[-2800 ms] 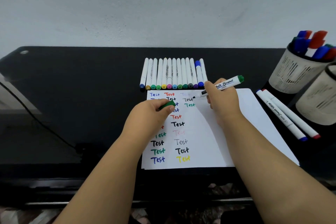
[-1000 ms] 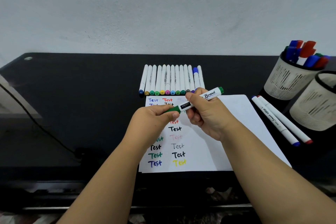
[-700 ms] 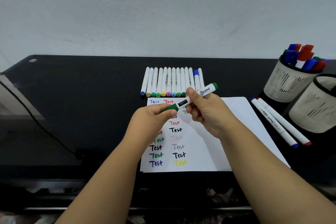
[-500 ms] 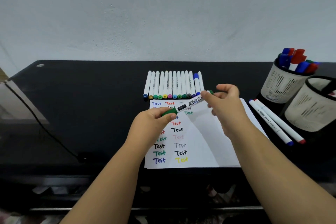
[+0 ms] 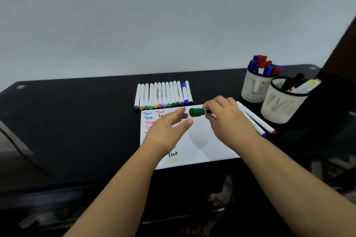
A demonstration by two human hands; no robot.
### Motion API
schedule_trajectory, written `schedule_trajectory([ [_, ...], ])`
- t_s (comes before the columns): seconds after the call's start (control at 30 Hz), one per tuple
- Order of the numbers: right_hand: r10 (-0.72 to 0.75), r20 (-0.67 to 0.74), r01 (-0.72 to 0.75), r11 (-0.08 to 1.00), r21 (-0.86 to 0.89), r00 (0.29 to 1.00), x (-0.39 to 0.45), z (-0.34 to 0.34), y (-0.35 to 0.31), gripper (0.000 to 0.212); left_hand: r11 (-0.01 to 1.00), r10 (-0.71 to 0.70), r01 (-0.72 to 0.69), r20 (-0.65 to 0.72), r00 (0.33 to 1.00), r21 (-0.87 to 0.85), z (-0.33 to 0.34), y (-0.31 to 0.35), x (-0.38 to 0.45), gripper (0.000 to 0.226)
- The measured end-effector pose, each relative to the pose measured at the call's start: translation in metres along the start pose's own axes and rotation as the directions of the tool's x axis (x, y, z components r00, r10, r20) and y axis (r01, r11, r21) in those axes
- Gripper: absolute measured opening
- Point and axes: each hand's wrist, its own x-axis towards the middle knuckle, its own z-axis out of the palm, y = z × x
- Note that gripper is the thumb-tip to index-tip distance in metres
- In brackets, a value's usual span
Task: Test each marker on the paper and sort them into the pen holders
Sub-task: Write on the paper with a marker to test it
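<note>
My right hand (image 5: 225, 119) grips the green-capped marker (image 5: 197, 112) above the white paper (image 5: 202, 140); the green cap points left and the barrel is hidden in my fingers. My left hand (image 5: 169, 129) hovers just left of the cap with fingers spread and holds nothing. The paper carries coloured "Test" words down its left side. A row of several white markers (image 5: 163, 95) lies behind the paper. Two white mesh pen holders stand at the right: the far holder (image 5: 256, 86) is full of blue and red markers, the near holder (image 5: 279, 102) has a few.
Two white markers (image 5: 256, 119), one blue-tipped and one red-tipped, lie on the black desk (image 5: 77, 117) between the paper and the holders. A pale wall rises behind the desk. A dark object stands at the far right edge.
The cap went back on the green marker. My left hand has let go of the cap end and opened. My right hand carries the marker to the right, and the view has turned right.
</note>
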Motion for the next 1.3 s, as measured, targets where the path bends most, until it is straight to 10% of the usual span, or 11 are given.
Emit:
schedule_trajectory([
  [0.23, 0.384, -0.011, -0.351, 0.856, 0.380, 0.923, -0.014, -0.042, 0.059, 0.021, 0.948, 0.002, -0.056, 0.169, 0.986, 0.314, 0.049, 0.004, 0.042, 0.058],
  [0.57, 0.520, -0.108, -0.341, 0.688, 0.640, 0.848, -0.022, -0.071, 0.122, 0.021, 0.668, 0.009, -0.213, 0.279, 0.960, 0.713, 0.101, -0.019, 0.096, 0.072],
  [1.3, 0.683, 0.039, -0.682, 0.720, 0.132, 0.729, 0.010, -0.066, 0.162, 0.028, 0.644, 0.049, -0.210, 0.235, 0.971, 0.736, 0.103, -0.027, 0.096, 0.069],
])
